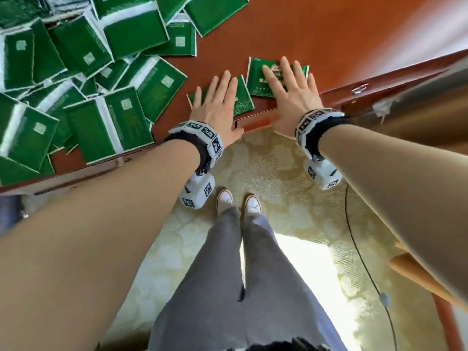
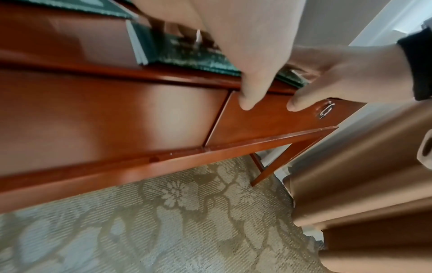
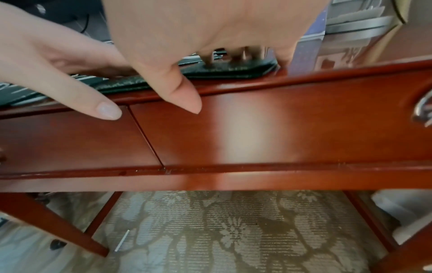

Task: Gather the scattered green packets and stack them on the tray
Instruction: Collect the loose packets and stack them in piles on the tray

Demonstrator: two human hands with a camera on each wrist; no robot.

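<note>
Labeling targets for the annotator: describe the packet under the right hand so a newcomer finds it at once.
Start at the reddish wooden desk and follow its near edge right, away from the big heap of green packets. Two packets lie apart there, each under a flat hand. Yours is the rightmost packet, under the right hand, showing its printed front, with bare wood around it.

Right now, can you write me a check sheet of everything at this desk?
Surface: red-brown wooden desk, drawers in its front.
Job's things: two green packets, left packet, right packet, at the near edge; no tray seen.
Clutter: big heap of green packets on the desk's left.
Hands: left hand and right hand lie flat, one on each packet.
Cables: thin dark cable across the floor.
Surroundings: patterned carpet, brown curtain.
</note>
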